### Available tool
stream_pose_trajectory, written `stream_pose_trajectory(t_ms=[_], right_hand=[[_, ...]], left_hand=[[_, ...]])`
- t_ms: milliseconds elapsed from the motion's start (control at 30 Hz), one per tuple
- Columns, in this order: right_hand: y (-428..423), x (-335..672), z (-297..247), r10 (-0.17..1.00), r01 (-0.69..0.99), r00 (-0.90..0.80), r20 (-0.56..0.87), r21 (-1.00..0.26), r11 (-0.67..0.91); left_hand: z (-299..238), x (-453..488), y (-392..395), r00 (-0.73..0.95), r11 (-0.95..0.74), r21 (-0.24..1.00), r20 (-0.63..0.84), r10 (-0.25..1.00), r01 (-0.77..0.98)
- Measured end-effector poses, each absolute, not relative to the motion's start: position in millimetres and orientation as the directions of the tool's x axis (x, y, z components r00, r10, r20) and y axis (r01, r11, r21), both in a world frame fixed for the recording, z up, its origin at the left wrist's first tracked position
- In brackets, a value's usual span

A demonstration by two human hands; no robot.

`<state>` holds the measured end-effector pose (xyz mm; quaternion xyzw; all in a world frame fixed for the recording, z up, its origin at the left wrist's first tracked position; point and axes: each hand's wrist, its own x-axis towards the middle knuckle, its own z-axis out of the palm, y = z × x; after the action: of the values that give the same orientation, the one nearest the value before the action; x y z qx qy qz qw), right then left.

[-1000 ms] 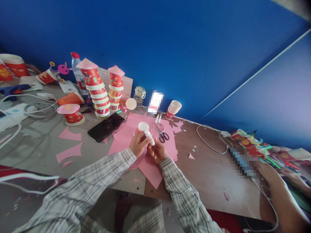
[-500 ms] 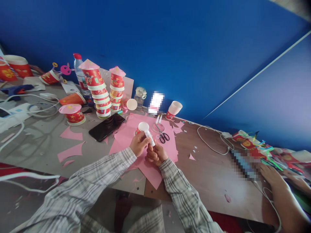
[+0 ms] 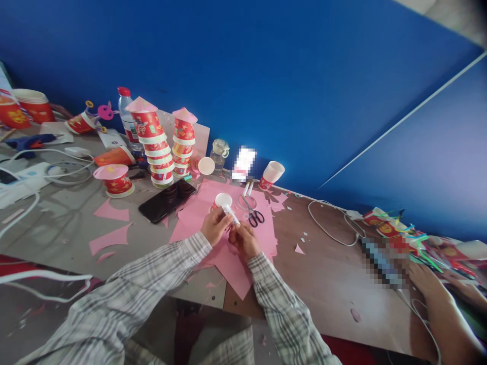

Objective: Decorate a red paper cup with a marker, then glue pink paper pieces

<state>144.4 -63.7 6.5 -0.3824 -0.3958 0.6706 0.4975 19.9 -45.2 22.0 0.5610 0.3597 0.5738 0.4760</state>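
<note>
My left hand [image 3: 214, 226] is closed around a red paper cup [image 3: 221, 201] with a white inside, held tilted above the pink paper sheets [image 3: 228, 253]. My right hand [image 3: 243, 238] is closed on a white glue stick [image 3: 230, 213] whose tip points up at the cup's rim. Both hands touch each other over the pink paper. Black-handled scissors [image 3: 253, 213] lie just to the right of the cup.
Two towers of stacked red cups [image 3: 155, 147] stand at the back, with a water bottle [image 3: 125, 116], a glass jar [image 3: 219, 152] and loose cups. A black phone [image 3: 167, 199] lies left of the paper. Cables run along the table. Another person's arm [image 3: 437, 304] rests at the right.
The hands with the cup and glue stick stay together; the stick's tip has tilted a little closer to the cup. The view has shifted slightly.
</note>
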Motion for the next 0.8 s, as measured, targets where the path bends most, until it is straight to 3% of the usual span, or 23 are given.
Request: stream_pose_trajectory(t_ms=[233,400,533,667,800], right_hand=[[-70,137,6,0.939,-0.396,-0.320,-0.123,-0.883,-0.250],[-74,142,18,0.760,-0.499,-0.645,-0.080,-0.708,-0.499],[-74,147,21,0.667,-0.462,-0.742,-0.073,-0.665,-0.586],[-70,142,16,0.779,-0.407,-0.593,-0.204,-0.759,-0.508],[-64,139,7,0.953,-0.396,-0.180,-0.241,-0.870,-0.295]], left_hand=[[25,23,-47,0.174,-0.129,0.948,0.185,0.967,-0.290],[22,24,-47,0.150,-0.112,0.930,0.174,0.973,-0.349],[24,24,-49,0.137,-0.122,0.928,0.180,0.974,-0.353],[27,23,-48,0.094,-0.150,0.938,0.188,0.978,-0.311],[28,22,-46,0.023,-0.205,0.949,0.217,0.976,-0.239]])
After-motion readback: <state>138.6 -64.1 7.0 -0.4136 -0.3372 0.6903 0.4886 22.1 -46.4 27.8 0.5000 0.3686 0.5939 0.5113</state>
